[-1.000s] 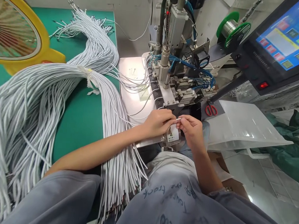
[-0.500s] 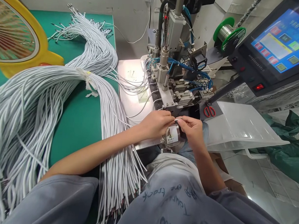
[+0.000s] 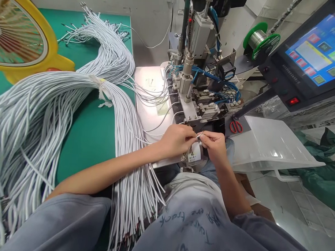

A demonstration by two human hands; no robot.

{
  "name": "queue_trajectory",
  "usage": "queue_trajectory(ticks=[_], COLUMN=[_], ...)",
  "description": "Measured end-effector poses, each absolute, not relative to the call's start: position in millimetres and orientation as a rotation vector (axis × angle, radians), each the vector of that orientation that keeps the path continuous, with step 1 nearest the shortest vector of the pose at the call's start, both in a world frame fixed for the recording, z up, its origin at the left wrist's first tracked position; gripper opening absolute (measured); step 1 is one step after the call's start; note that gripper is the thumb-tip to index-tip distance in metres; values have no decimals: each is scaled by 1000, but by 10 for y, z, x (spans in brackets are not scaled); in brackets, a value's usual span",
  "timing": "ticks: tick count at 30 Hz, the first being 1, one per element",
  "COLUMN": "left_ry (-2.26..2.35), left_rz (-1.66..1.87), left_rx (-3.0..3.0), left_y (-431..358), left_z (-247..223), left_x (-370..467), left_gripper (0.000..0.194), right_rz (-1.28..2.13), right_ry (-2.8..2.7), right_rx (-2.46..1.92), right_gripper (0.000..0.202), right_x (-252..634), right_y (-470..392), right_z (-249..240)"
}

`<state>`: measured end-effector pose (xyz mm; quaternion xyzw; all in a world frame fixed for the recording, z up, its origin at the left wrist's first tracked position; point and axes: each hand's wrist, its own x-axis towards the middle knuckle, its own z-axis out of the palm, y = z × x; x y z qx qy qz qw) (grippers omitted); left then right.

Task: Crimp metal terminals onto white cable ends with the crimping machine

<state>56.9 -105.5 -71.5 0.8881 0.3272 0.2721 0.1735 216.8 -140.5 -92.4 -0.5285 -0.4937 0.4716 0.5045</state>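
My left hand [image 3: 178, 141] is closed in a pinch on a white cable [image 3: 198, 135], just in front of the machine [image 3: 188, 111]. Facing it, my right hand [image 3: 214, 144] pinches the end of the same cable, its fingertips almost touching the left ones. Thin wire tips show between the two hands. A large tied bundle of white cables [image 3: 125, 138] lies to the left, and my left forearm crosses over it. Several single cables run over the white plate [image 3: 147, 79] into the side of the machine.
A yellow fan [image 3: 49, 37] stands at the far left on the green table [image 3: 87, 137]. At the right are a wire spool [image 3: 255, 39], a lit touch screen [image 3: 315, 50], red-handled scissors [image 3: 236, 126] and a translucent plastic tray [image 3: 271, 140].
The camera view has shifted slightly. Both hands keep their pinch, and the wire tips at the cable end now point more upward.
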Motion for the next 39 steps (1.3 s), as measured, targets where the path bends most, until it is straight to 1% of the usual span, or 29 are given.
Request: queue_trajectory(ticks=[4,6,8,10,12,16,19,25,29,33,37,39], left_ry=[902,837,793,817,898,1048,1006,946,942,945,924,903], left_rz=[750,700,645,626,655,748,683,277,89,-17,-18,-15], left_rx=[2796,3016,3141,3123,2976,2536,2341,2601,2684,2747,2778,2795], left_y=[-1013,-988,-975,-978,-990,-1010,-983,-835,-790,-794,-798,-801], left_z=[-728,-721,-717,-727,-749,-789,-795,-860,-927,-952,-931,-910], left_x=[552,537,526,525,535,568,570,536,532,532,531,531], left_gripper=[27,27,26,26,25,20,15,26,28,30,32,37], right_rz=[710,626,715,832,869,819,821,956,1122,1198,1215,1217], right_ry=[-1290,-1419,-1501,-1518,-1484,-1314,-1207,-1194,-1191,-1178,-1173,-1179], right_rx=[-1398,-1422,-1421,-1410,-1380,-1338,-1326,-1425,-1445,-1455,-1447,-1437], right_gripper=[21,24,24,23,22,20,19,21,22,22,20,19], right_x=[2069,2106,2176,2230,2235,2115,2053,2240,2344,2324,2296,2293], right_y=[-1457,-1438,-1396,-1352,-1326,-1337,-1340,-1210,-1125,-1080,-1047,-1038], right_z=[-968,-939,-903,-886,-898,-987,-1064,-1250,-1365,-1413,-1439,-1443])
